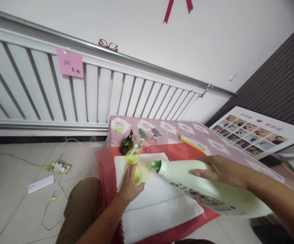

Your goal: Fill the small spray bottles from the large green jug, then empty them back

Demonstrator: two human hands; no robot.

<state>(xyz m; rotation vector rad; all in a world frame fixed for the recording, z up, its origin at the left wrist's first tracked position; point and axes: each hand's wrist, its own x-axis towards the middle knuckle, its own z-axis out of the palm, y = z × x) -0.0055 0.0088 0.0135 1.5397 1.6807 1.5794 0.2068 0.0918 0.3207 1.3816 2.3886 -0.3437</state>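
Above white cloth (pixel 157 217) at the edge of the desk (pixel 177 126), the left hand (pixel 131 184) has its fingers gripping a small yellow bottle (pixel 143 173) — apparently to steady its neck at the mouth of the pale-green jug (pixel 180 169), clasped tilted in the right hand (pixel 216 169).

This looks like a room in a home, though whether a bedroom or a living room is hard to tell. A white ribbed radiator (pixel 92 91) lines the wall, and eyeglasses (pixel 108 45) rest above it by a metal pipe (pixel 147 63). Red ribbon tails (pixel 169 12) hang on the plain white wall. On the right, a white board of portrait photographs (pixel 253 135), marked with a small red heart, leans against dark ribbed panelling (pixel 276 67). The desk (pixel 213 145) is draped in mauve cloth with cream patterned patches. Pale tiles (pixel 9 183) cover the floor, where a power strip (pixel 59 167) lies among loose cables.
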